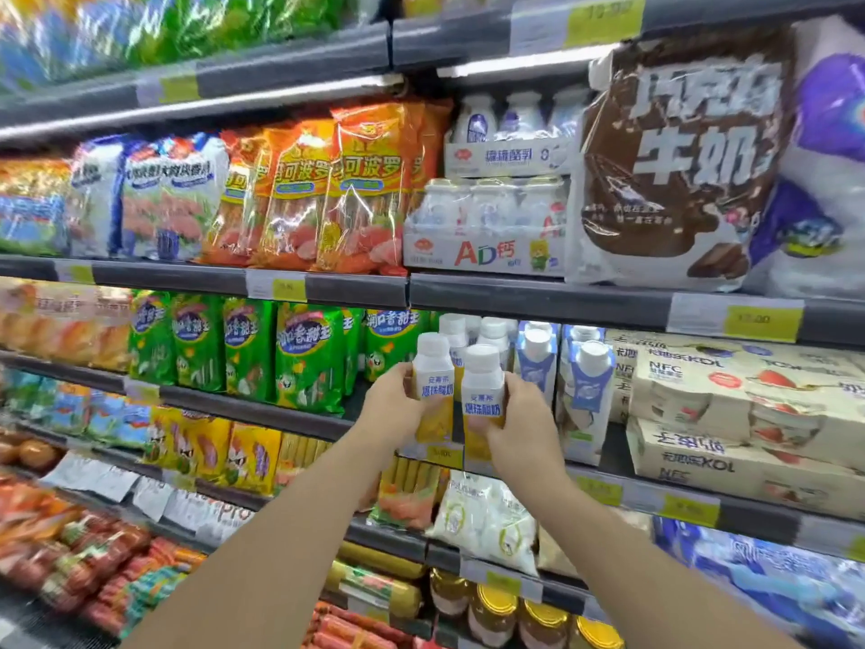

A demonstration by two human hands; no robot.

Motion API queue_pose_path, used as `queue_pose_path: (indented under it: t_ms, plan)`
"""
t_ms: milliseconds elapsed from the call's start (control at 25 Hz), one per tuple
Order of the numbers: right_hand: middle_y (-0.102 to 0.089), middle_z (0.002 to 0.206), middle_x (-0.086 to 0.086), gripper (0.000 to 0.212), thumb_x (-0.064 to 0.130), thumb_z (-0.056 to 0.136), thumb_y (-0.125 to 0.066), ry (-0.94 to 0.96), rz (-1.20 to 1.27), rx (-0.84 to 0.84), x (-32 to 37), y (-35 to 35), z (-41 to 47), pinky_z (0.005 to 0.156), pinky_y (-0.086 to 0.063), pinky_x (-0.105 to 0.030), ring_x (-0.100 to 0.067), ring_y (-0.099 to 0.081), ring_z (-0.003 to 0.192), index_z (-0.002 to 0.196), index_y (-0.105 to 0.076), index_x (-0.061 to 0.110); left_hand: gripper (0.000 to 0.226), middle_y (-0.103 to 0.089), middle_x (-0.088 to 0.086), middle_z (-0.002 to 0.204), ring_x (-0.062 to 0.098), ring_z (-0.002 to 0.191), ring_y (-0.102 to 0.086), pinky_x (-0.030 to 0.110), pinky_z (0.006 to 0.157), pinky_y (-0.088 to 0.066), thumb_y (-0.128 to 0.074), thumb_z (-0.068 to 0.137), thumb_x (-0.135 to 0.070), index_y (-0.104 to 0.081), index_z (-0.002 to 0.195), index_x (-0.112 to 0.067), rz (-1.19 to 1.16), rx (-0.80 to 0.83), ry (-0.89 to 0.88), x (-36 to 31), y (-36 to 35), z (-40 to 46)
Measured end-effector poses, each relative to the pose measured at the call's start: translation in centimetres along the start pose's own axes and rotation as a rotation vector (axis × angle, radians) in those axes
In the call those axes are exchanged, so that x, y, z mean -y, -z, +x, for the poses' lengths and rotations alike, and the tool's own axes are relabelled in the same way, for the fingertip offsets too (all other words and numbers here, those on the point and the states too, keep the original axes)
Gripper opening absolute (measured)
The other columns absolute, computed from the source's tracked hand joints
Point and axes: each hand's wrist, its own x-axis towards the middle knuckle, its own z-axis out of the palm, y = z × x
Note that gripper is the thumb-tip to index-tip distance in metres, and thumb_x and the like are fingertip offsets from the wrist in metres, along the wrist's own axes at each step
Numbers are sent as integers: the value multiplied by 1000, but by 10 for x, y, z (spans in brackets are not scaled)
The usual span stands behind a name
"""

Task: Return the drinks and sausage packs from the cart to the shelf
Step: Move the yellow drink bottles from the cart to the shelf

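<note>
I hold two white-capped yoghurt drink bottles with yellow lower labels up against the middle shelf (655,501). My left hand (395,407) grips the left bottle (434,381). My right hand (524,426) grips the right bottle (483,391). Both bottles are upright and side by side at the shelf's front edge, just ahead of several matching bottles (461,332) standing further in. Green sausage packs (306,363) stand on the same shelf to the left. Orange sausage packs (337,189) fill the shelf above. The cart is out of view.
Blue-and-white drink cartons (587,381) stand right of the bottles, with beige multipack boxes (749,405) beyond. AD calcium drink packs (487,227) and a large brown milk bag (678,171) sit one shelf up. Jars (496,611) and red sausages (93,564) lie below.
</note>
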Motion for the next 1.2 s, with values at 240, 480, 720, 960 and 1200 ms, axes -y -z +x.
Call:
queue_pose_path:
  t_ms: [240, 480, 720, 960, 1200]
  plan:
    - [-52, 111, 4, 43, 19, 83, -75, -42, -117, -115, 2, -35, 11, 83, -46, -33, -18, -53, 105, 119, -52, 22, 40, -69, 2, 100, 22, 94, -65, 41, 86, -55, -80, 80, -19, -62, 115, -20, 76, 86, -49, 19, -8, 50]
    - [-63, 113, 2, 44, 17, 88, -71, -153, -123, -192, 14, -47, 11, 81, -50, -31, -18, -61, 105, 125, -49, 22, 49, -71, -6, 106, 23, 108, -61, 49, 96, -51, -80, 79, -26, -59, 123, -28, 109, 194, -175, 36, -2, 75]
    - [-65, 100, -4, 55, 62, 82, -63, -225, -588, -89, 29, -37, 8, 71, -51, -37, -27, -64, 95, 107, -52, 15, 39, -71, -10, 99, 25, 108, -59, 50, 96, -50, -81, 78, -26, -58, 107, -37, 99, 267, -240, 47, 5, 87]
    - [-62, 107, -8, 60, 67, 83, -56, -345, -757, -74, 35, -42, 12, 72, -48, -36, -30, -62, 102, 106, -59, 12, 42, -70, 0, 104, 19, 98, -64, 35, 88, -52, -78, 82, -16, -59, 119, -13, 65, 293, -290, 41, 6, 81]
    - [-60, 91, -6, 55, 62, 80, -66, -410, -631, -118, 29, -42, 14, 73, -54, -36, -28, -65, 93, 99, -65, 10, 43, -68, -1, 103, 17, 97, -63, 36, 89, -53, -80, 80, -23, -58, 116, -13, 80, 286, -257, 45, 9, 78]
